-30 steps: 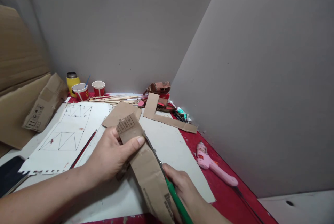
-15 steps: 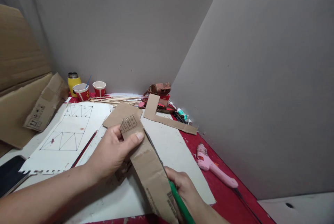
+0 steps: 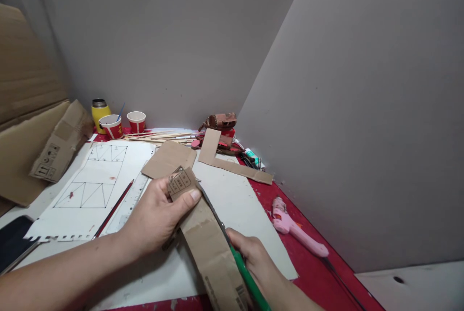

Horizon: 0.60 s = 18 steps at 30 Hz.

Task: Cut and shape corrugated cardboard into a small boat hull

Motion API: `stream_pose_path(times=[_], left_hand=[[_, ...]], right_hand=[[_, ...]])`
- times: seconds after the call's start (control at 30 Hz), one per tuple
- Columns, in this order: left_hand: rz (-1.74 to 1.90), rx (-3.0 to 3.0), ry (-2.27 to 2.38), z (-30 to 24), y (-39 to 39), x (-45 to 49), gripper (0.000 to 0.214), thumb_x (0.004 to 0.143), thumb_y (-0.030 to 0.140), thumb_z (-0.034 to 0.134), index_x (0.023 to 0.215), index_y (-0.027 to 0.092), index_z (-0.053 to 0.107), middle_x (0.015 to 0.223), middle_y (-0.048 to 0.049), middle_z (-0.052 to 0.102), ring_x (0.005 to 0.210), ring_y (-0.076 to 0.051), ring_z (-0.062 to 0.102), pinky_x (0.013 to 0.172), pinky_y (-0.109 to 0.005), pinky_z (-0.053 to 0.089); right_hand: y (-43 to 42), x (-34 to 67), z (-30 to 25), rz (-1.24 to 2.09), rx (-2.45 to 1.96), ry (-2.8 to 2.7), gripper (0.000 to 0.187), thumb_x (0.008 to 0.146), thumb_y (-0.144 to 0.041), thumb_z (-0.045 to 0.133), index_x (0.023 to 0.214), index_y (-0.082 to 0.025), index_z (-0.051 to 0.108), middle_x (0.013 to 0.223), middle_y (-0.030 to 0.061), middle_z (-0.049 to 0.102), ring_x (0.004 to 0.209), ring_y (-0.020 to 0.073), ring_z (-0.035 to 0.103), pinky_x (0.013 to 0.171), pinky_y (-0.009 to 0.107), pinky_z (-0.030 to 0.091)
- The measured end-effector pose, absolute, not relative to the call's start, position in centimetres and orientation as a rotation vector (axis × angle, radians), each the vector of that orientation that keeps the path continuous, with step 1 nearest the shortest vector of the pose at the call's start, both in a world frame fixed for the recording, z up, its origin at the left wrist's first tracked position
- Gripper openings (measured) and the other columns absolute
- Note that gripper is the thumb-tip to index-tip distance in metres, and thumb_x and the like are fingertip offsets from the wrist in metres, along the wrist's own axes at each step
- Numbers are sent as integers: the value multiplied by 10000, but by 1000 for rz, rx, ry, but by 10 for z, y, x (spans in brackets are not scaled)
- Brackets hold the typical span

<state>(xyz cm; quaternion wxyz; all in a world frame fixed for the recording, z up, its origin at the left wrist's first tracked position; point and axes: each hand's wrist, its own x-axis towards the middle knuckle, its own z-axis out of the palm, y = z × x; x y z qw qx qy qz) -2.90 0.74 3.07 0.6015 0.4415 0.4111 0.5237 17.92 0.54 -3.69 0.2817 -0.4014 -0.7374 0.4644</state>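
My left hand (image 3: 159, 209) pinches the upper end of a long brown cardboard strip (image 3: 212, 248), thumb on its face near some printed marks. Green-handled scissors (image 3: 248, 279) are in my right hand (image 3: 255, 258), whose fingers wrap the handle. Their dark blades run along the strip's right edge, up towards my left thumb. Part of the handles and the lower blade is hidden behind the cardboard and my hand. Just beyond my left hand lies a loose cardboard piece (image 3: 170, 156). An L-shaped cardboard piece (image 3: 239, 170) rests further right on the white board (image 3: 250, 219).
On the left are a truss drawing (image 3: 97, 175), a pencil (image 3: 114, 209), a phone (image 3: 14, 241) and cardboard boxes (image 3: 60, 141). Paper cups (image 3: 137, 122), a yellow bottle (image 3: 99, 112) and thin wooden sticks (image 3: 163, 138) stand or lie behind. A pink glue gun (image 3: 297, 233) lies right.
The scissor blades now show more along the strip's right edge, reaching close to its top. The strip has tilted slightly in my left hand. The whole view has shifted a little.
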Motion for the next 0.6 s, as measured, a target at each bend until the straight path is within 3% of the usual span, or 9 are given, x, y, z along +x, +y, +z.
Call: stream_pose_path(times=[0.17,0.4,0.6], left_hand=[[1191,1046,956,30,10,-31,252,787,356,730,900,140,667,819,-6,674,729,-123,595,668,-221,503],[1109,1065,825,25,8,-28,230,796,332,727,953,166,695,824,-1,699,783,-137,625,735,-235,508],[1076,1063,833,29,7,-29,244,766,354,746,884,154,673,791,-6,681,755,-144,617,730,-251,507]], right_hand=[[7,182,-42,1347,-1054,-1967,267,829,-416,640,829,-149,648,722,19,643,644,161,568,611,246,489],[14,187,-48,1195,-1014,-2074,265,815,-441,641,868,-184,609,735,15,639,643,158,550,614,233,478],[11,188,-53,1280,-1041,-2004,275,789,-441,673,839,-182,598,699,-3,593,627,149,529,583,221,460]])
